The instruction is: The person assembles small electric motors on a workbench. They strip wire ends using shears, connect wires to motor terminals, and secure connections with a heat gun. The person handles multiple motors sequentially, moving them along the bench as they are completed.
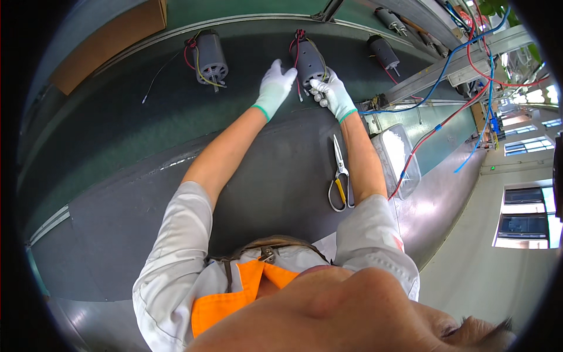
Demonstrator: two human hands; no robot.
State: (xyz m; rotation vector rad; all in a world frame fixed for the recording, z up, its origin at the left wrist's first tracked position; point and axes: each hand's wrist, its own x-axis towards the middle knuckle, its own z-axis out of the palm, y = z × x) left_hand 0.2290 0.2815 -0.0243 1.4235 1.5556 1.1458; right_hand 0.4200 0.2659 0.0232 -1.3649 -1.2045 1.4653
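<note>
A grey cylindrical electric motor (309, 58) lies on the dark green bench surface in front of me, with red and yellow wires at its far end. My right hand (332, 95), in a white glove with a green cuff, curls its fingers around the motor's near end. Just left of the same motor is my left hand (277, 88), gloved alike, its thumb and fingers apart and nothing visible between them. A red wire (297, 61) hangs down along the motor's left side, between the body and that hand.
Other motors lie left (210, 56) and right (384, 53) along the bench. Yellow-handled scissors (339, 176) rest on the dark mat by my right forearm. A clear plastic tub (413, 176) with white contents stands further right, below blue and red hoses (437, 126) and a metal frame.
</note>
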